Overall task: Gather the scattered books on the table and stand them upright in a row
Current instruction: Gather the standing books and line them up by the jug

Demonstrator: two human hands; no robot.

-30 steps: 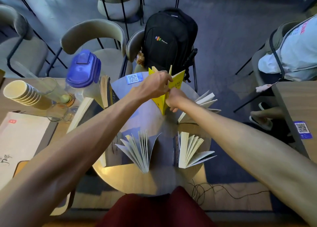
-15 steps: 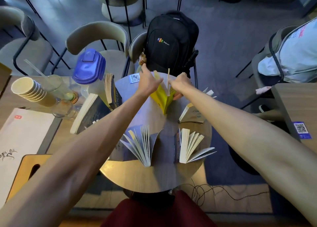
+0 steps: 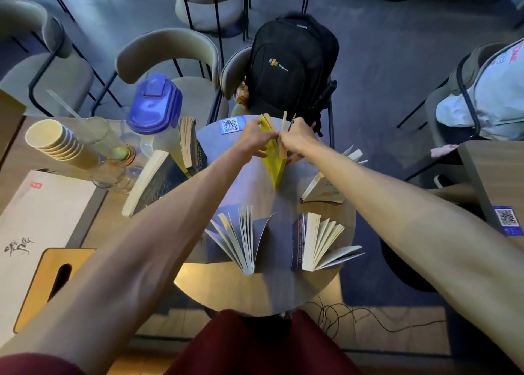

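Nearest: the left fanned book (image 3: 241, 238) and the right fanned book (image 3: 320, 241) stand side by side on the round table (image 3: 255, 289), pages splayed.
Mid right: a pale book (image 3: 323, 189) stands half open, tilted, just beyond the right fanned one.
Mid left: two dark books (image 3: 158, 181) lean beside the blue-lidded jug (image 3: 154, 105).
Yellow book (image 3: 273, 162): on the table's far half, upright on its lower edge; bright covers in a narrow V, pale pages parted at the top.
Left hand (image 3: 255, 139): pinches the left cover near its top.
Right hand (image 3: 297, 139): pinches leaves at the top edge.
Change: a second ago the right hand sat low at the book's foot; now both hands work the top, spreading it.
Meaning: probably splayed to stand unaided; release looks close.
Beyond: a black backpack (image 3: 292, 62) on a chair.
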